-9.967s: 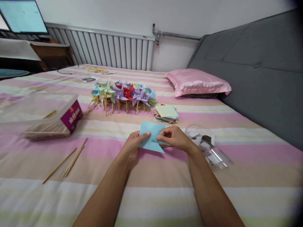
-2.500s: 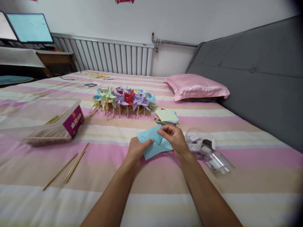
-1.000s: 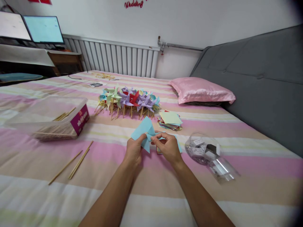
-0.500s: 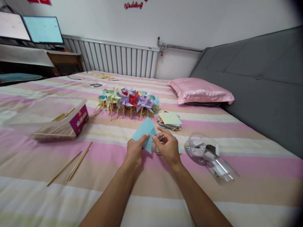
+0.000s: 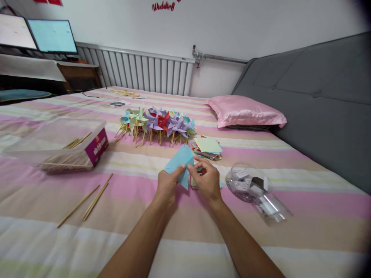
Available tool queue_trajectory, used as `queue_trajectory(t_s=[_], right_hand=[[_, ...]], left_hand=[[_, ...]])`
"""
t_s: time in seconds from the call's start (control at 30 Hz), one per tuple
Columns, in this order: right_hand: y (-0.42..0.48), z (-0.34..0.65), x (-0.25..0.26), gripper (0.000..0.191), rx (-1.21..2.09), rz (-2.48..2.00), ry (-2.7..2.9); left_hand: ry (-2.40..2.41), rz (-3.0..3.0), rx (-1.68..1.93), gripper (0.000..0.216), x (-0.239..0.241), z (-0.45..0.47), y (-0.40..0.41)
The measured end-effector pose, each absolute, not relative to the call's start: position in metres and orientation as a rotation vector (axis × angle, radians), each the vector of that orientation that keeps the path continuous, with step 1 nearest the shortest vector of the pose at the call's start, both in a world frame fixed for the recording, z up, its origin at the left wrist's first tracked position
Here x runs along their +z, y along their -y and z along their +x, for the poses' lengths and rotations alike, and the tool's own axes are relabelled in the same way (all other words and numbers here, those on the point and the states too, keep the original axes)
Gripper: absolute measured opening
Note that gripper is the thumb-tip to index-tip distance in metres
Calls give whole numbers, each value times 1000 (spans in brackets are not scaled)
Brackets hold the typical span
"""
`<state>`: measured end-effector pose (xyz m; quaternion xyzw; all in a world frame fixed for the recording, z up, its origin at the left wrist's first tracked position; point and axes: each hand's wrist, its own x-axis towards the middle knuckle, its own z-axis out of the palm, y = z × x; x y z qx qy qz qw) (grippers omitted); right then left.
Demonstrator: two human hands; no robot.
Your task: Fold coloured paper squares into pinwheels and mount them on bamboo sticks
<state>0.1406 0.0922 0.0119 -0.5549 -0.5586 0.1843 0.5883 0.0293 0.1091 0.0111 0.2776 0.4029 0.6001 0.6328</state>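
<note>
Left hand [image 5: 167,186] and right hand [image 5: 209,182] both pinched the paper [image 5: 180,158]; risk was a tear from uneven pull.

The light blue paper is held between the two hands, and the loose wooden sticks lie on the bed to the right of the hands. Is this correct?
Not quite: the head view shows the loose wooden sticks to the left of the left hand and right hand. The rest is right.

Bedroom: striped bedding [image 5: 133,181] lies beneath the right hand [image 5: 208,181]; pink pillow [image 5: 249,111] and padded headboard [image 5: 313,77] stand beyond, rightward.
</note>
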Motion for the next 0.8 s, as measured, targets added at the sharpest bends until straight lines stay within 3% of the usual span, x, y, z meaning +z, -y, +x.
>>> queue_trajectory(t_s=[0.8], right_hand=[[-89,139,16,26,431,-1289,1264]], left_hand=[[-790,616,1322,27,11,28,-107]])
